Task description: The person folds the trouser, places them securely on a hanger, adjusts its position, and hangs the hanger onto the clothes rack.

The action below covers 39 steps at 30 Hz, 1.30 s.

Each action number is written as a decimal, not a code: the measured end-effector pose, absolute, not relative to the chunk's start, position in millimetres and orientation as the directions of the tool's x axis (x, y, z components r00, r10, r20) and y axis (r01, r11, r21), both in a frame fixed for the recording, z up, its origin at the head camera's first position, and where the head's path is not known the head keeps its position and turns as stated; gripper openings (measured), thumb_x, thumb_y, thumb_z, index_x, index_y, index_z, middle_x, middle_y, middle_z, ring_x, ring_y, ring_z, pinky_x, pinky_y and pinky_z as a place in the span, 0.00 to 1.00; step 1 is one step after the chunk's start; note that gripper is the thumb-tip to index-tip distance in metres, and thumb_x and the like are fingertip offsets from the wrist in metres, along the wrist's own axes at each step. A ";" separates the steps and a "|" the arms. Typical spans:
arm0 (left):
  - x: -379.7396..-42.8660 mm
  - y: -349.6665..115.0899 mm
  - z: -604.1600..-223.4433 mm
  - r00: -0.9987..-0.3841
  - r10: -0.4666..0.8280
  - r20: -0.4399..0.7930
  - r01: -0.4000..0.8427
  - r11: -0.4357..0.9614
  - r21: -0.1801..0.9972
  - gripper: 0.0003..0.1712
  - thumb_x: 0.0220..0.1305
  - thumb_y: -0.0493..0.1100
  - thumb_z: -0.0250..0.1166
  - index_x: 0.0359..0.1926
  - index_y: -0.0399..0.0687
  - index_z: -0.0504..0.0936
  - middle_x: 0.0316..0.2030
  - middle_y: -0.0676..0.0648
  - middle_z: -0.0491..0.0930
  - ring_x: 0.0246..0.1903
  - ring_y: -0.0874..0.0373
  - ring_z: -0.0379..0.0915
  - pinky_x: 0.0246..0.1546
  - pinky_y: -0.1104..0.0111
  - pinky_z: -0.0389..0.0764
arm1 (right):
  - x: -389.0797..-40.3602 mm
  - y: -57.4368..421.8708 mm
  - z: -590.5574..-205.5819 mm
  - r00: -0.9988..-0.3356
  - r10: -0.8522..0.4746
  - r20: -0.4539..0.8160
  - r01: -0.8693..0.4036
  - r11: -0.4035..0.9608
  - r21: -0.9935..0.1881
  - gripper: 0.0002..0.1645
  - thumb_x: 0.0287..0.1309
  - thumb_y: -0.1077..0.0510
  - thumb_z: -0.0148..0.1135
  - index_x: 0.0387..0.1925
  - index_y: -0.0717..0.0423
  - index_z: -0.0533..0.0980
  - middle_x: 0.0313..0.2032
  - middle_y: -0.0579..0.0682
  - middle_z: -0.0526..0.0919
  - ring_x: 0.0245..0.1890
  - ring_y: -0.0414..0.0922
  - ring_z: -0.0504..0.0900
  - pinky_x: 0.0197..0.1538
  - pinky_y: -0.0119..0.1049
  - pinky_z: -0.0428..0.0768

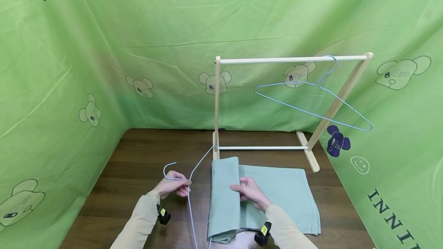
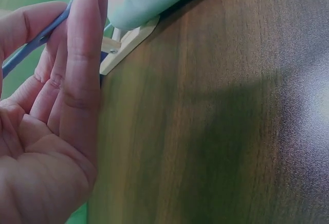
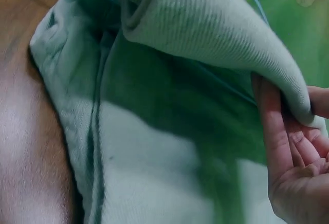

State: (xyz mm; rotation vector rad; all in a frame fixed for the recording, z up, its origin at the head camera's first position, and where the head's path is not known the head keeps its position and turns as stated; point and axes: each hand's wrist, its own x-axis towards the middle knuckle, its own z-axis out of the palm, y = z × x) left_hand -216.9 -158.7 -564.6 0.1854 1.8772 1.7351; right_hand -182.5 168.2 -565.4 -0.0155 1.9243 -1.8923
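My left hand (image 1: 174, 183) pinches a light blue wire clothes hanger (image 1: 164, 170) near its neck, hook pointing left. In the left wrist view the hanger's wire (image 2: 23, 53) passes between thumb and fingers. A pale green cloth garment (image 1: 277, 187) lies on the table, its left part folded over into a flap (image 1: 225, 195). My right hand (image 1: 252, 193) grips the flap's right edge, thumb on top and fingers beneath. Under the raised flap, the right wrist view shows a stretch of blue wire (image 3: 226, 85); the rest of that hanger side is hidden by cloth.
Behind the garment stands a wooden rack (image 1: 270, 60) with a white top rail. A second blue hanger (image 1: 294, 107) hangs from its right part. Green printed fabric (image 1: 166, 64) walls in the brown wooden table (image 1: 138, 156) at the back and sides.
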 end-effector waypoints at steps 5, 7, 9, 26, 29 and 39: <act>-218.0 -159.5 -567.6 -0.829 0.474 -0.297 -0.265 0.135 0.955 0.07 0.66 0.35 0.62 0.30 0.39 0.79 0.19 0.51 0.84 0.19 0.65 0.82 0.23 0.74 0.83 | -182.7 168.3 -559.8 -0.899 -0.343 -0.273 0.293 -0.005 -0.956 0.15 0.64 0.61 0.63 0.47 0.69 0.75 0.29 0.43 0.90 0.28 0.36 0.87 0.34 0.30 0.85; -218.8 -159.8 -569.1 -0.830 0.475 -0.292 -0.264 0.127 0.956 0.07 0.66 0.35 0.61 0.32 0.35 0.79 0.19 0.51 0.84 0.19 0.64 0.82 0.23 0.74 0.83 | -182.6 168.5 -556.6 -0.897 -0.359 -0.257 0.288 -0.036 -0.957 0.14 0.64 0.62 0.62 0.47 0.68 0.76 0.29 0.42 0.90 0.29 0.36 0.87 0.35 0.30 0.85; -219.6 -160.0 -570.4 -0.830 0.478 -0.287 -0.263 0.119 0.957 0.09 0.67 0.35 0.62 0.35 0.29 0.78 0.20 0.51 0.84 0.19 0.64 0.82 0.23 0.74 0.84 | -182.4 169.2 -552.4 -0.894 -0.376 -0.242 0.285 -0.061 -0.957 0.12 0.64 0.62 0.62 0.46 0.67 0.76 0.29 0.42 0.90 0.29 0.36 0.88 0.35 0.30 0.86; -227.0 -141.8 -566.3 -0.827 0.501 -0.254 -0.283 0.018 0.959 0.16 0.67 0.38 0.64 0.43 0.24 0.79 0.29 0.42 0.88 0.22 0.63 0.85 0.27 0.73 0.85 | -182.7 192.7 -523.7 -0.890 -0.439 -0.125 0.221 -0.174 -0.960 0.08 0.67 0.67 0.57 0.41 0.51 0.76 0.30 0.40 0.90 0.29 0.34 0.88 0.35 0.29 0.86; -228.4 -136.5 -567.4 -0.833 0.492 -0.252 -0.295 -0.010 0.955 0.14 0.67 0.38 0.64 0.42 0.27 0.80 0.29 0.43 0.88 0.23 0.64 0.85 0.27 0.73 0.85 | -182.6 203.3 -520.7 -0.888 -0.446 -0.111 0.210 -0.180 -0.961 0.09 0.68 0.67 0.55 0.41 0.50 0.77 0.31 0.40 0.90 0.30 0.34 0.88 0.36 0.29 0.86; -227.9 -117.0 -574.2 -0.827 0.511 -0.236 -0.317 -0.077 0.945 0.10 0.71 0.39 0.60 0.43 0.32 0.78 0.28 0.48 0.88 0.26 0.61 0.87 0.31 0.71 0.87 | -183.1 226.1 -511.8 -0.885 -0.464 -0.049 0.177 -0.236 -0.956 0.12 0.71 0.68 0.52 0.44 0.51 0.78 0.33 0.41 0.90 0.33 0.34 0.88 0.37 0.29 0.85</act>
